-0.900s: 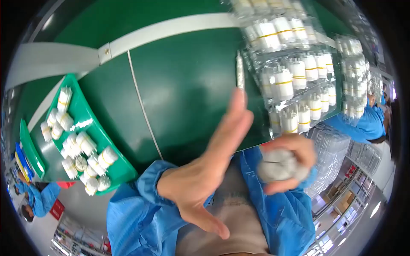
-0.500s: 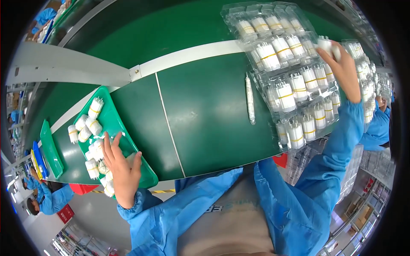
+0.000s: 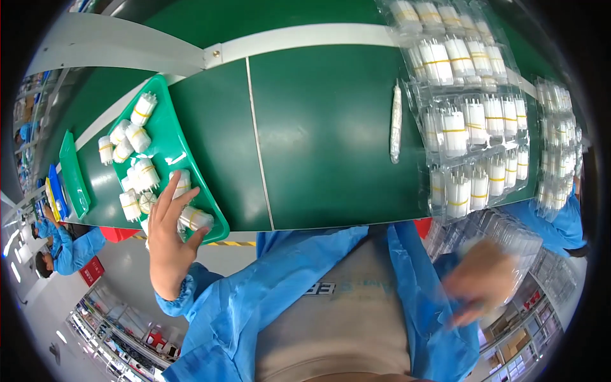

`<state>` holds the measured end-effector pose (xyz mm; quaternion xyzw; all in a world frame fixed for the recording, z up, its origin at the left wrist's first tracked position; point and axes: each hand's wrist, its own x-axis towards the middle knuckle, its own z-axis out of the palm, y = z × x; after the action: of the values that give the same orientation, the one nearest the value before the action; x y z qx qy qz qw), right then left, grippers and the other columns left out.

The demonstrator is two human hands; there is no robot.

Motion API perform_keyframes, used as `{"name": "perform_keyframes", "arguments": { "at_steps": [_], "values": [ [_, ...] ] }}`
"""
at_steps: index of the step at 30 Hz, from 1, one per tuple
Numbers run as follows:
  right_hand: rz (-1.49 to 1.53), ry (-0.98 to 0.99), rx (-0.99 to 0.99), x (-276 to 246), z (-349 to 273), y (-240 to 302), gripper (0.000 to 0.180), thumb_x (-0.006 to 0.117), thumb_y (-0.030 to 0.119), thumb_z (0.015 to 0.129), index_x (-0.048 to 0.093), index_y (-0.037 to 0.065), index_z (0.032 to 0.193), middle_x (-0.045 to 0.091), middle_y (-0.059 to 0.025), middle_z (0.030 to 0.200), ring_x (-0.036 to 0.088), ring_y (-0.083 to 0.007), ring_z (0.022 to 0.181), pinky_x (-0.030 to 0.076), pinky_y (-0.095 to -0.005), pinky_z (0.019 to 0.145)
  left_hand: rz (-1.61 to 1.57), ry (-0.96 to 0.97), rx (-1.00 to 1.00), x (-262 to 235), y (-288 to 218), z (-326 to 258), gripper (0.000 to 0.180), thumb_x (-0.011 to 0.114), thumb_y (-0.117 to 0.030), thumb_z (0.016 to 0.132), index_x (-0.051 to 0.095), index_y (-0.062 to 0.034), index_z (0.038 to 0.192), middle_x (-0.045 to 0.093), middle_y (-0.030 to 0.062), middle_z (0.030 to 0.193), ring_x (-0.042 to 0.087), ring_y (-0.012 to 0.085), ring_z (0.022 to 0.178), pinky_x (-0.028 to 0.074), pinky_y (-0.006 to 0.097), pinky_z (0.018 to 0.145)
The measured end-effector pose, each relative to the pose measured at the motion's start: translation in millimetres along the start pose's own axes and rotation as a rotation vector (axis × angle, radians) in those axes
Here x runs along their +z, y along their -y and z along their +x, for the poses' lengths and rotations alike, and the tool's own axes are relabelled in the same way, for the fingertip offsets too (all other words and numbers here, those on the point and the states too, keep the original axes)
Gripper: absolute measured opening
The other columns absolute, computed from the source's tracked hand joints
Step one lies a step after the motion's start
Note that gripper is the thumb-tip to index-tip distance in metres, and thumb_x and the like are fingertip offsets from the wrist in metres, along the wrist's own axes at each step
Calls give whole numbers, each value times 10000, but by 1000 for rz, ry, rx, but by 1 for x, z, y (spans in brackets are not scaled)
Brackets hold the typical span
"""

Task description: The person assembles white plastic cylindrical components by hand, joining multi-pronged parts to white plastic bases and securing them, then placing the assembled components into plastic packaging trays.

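My left hand (image 3: 170, 251) reaches over the near end of a green plastic tray (image 3: 181, 153), its fingers spread. A white cylindrical bundle with a yellow band (image 3: 195, 218) lies between thumb and forefinger; whether they touch it I cannot tell. More such white bundles (image 3: 144, 109) lie loose in the tray. On the right, clear plastic blister trays (image 3: 468, 149) hold rows of upright white bundles (image 3: 454, 133) with yellow bands and thin prongs. My right hand (image 3: 485, 280) is off the table's near edge at the lower right, smeared by motion, so its grip is unclear.
A thin white wrapped stick (image 3: 396, 124) lies left of the blister trays on the green table (image 3: 318, 140). Stacked clear trays (image 3: 503, 232) stand below the right edge. A metal post (image 3: 121, 44) crosses the back left. Co-workers (image 3: 560, 223) in blue sit at both sides.
My right hand has left the far blister trays and come down toward me, past the table edge. My left hand stays by the green tray, its fingers more spread. The whole view has shifted.
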<state>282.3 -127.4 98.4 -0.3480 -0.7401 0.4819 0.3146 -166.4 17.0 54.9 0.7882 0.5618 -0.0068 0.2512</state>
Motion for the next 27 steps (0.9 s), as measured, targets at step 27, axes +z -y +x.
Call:
{"name": "perform_keyframes", "arguments": {
  "at_steps": [27],
  "values": [
    [1083, -680, 327, 88, 53, -79, 377, 521, 257, 1016, 591, -101, 919, 487, -11, 585, 293, -17, 446, 207, -241, 421, -382, -228, 867, 70, -131, 77, 427, 776, 108, 711, 643, -4, 1101, 633, 233, 1249, 705, 349, 1004, 612, 381, 799]
  ]
}}
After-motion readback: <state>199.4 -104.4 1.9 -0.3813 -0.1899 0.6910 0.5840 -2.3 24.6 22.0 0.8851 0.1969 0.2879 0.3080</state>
